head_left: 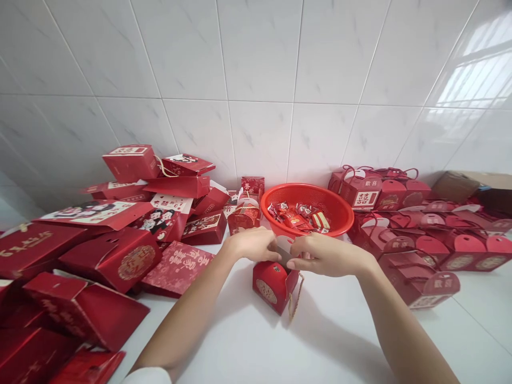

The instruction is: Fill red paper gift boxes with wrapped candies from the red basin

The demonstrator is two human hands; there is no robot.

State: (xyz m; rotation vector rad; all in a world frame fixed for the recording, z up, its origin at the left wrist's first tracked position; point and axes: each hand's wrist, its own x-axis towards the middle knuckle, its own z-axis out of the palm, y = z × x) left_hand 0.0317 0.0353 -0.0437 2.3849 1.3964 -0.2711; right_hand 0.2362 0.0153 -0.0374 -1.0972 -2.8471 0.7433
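Observation:
A small red candy box (269, 288) with a round gold emblem stands on the white table in front of me, its top flaps raised. My left hand (256, 245) is closed at its upper left edge, fingers bent down over the flap. From the other side my right hand (325, 254) pinches the pale upright flap at the top right. A twisted cord handle (295, 300) hangs down the box's right side. What lies inside the box is hidden by my hands. Just behind them sits a red plastic basket (347, 216) with wrapped sweets (296, 217) in it.
Many red boxes (114, 258), some tipped over, are heaped on the left. Closed boxes with cord handles (404, 250) stand in rows on the right, beside a cardboard carton (468, 186). A small box (244, 216) stands left of the basket. A tiled wall (260, 133) rises behind.

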